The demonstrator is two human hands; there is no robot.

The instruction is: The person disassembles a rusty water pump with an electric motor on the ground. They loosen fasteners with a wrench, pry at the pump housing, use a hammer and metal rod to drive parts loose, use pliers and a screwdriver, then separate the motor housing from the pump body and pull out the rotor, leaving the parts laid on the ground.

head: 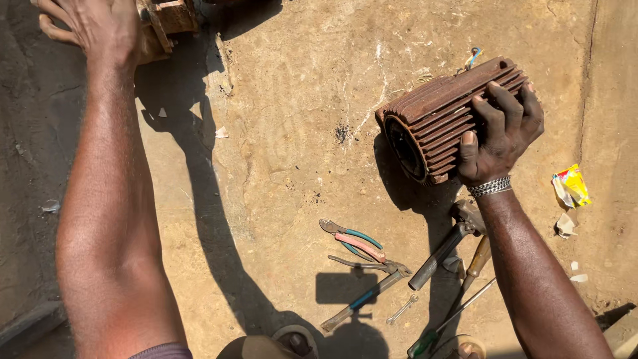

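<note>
Bare concrete floor (286,133) carries pliers (355,240), a hammer (444,247), a small wrench (403,310), and a yellow wrapper (571,186).

A crumpled yellow plastic wrapper with red patches (573,185) lies on the dirt ground at the far right edge. Just below it, nearer, sits a small torn scrap of pale paper packaging (564,225). No labels, signs or screens show.
</note>
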